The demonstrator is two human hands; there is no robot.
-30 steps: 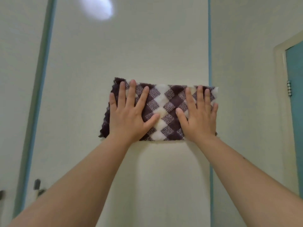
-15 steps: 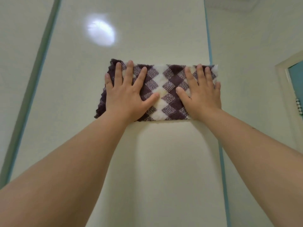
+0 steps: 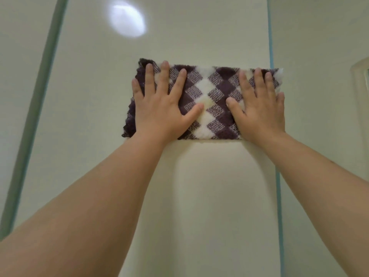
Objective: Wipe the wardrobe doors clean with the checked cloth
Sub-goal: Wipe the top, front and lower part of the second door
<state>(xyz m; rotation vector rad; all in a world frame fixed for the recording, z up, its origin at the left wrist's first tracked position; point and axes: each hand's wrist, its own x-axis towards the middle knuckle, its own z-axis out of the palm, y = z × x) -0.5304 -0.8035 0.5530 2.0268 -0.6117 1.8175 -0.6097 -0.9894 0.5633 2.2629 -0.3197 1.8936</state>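
Note:
The checked cloth point(image 3: 211, 100), dark purple and white, is folded into a wide rectangle and lies flat against a pale glossy wardrobe door point(image 3: 189, 196). My left hand point(image 3: 161, 106) presses its left half with fingers spread upward. My right hand point(image 3: 259, 108) presses its right half the same way, palm flat. The cloth's right end reaches the teal seam point(image 3: 270, 47) at the door's right edge. Both forearms stretch up from the bottom of the view.
A grey-green vertical strip point(image 3: 38, 116) marks the door's left edge, with another pale panel beyond it. A lamp's reflection point(image 3: 127, 19) shines on the door above the cloth. A door frame point(image 3: 361, 76) shows at the far right.
Both hands have slid the cloth higher up the door, and my view has tilted upward with them. The hands keep the same flat press on the cloth.

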